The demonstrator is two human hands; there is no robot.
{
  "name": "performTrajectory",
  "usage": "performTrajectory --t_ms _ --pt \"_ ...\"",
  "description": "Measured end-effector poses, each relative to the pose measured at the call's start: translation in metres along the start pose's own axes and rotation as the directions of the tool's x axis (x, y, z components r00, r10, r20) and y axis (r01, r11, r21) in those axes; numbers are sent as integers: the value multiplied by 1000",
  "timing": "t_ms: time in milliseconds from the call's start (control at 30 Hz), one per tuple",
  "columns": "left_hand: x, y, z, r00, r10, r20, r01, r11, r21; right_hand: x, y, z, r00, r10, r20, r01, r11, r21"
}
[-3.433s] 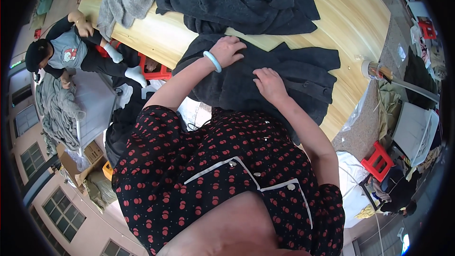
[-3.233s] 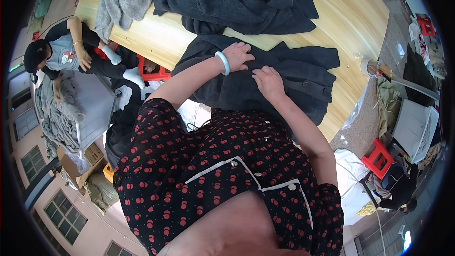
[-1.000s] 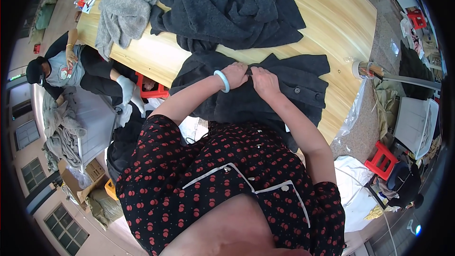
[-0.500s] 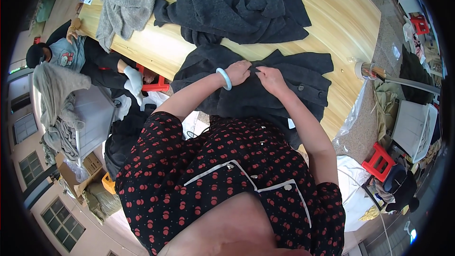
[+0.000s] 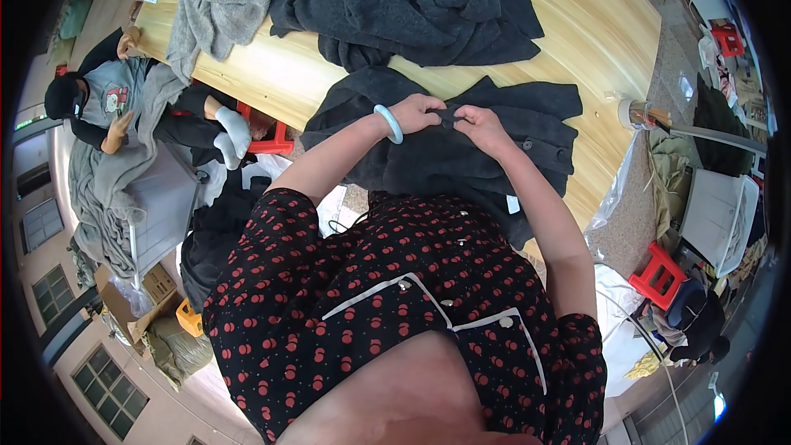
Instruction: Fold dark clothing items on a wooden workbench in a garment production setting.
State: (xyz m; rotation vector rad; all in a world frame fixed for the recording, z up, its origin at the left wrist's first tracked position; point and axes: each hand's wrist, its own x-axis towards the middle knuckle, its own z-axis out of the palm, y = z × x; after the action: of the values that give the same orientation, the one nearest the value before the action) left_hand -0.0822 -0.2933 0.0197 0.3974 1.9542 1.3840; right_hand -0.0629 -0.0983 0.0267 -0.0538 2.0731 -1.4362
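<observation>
A dark charcoal buttoned cardigan (image 5: 387,166) lies spread along the near edge of the wooden table in front of me. My left hand (image 5: 420,112), with a pale blue bangle above it, pinches the garment's front edge. Close beside it on the right, my right hand (image 5: 480,128) grips the same edge between thumb and fingers. A dark button shows between the two hands. Further along the edge, toward the right, more buttons (image 5: 527,146) are visible. A small white label (image 5: 512,203) shows at the cardigan's near side.
Beyond the cardigan, a heap of dark knitwear (image 5: 404,12) and a grey knit garment (image 5: 227,8) rest on the wooden table (image 5: 606,49). A container of tools (image 5: 636,114) stands at its right edge. A seated co-worker (image 5: 115,95) is at left. A red stool (image 5: 657,274) stands right.
My hands have shifted slightly along the cardigan's edge, and a button now shows between them. The co-worker's second hand has come into sight, with the grey garment drawn closer to that person.
</observation>
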Motion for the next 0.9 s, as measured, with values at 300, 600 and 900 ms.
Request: performTrajectory --t_ms 300,600,900 --pt "-4 -12 -2 889 137 -436 -4 956 292 14 -3 17 974 -146 -170 71 920 -385" --pt "-118 -29 83 747 -341 -570 411 911 -7 13 18 -18 959 -240 152 261 534 -804" --pt "-57 -35 139 818 -476 -323 64 633 -772 -34 13 22 879 -95 468 324 839 -437"
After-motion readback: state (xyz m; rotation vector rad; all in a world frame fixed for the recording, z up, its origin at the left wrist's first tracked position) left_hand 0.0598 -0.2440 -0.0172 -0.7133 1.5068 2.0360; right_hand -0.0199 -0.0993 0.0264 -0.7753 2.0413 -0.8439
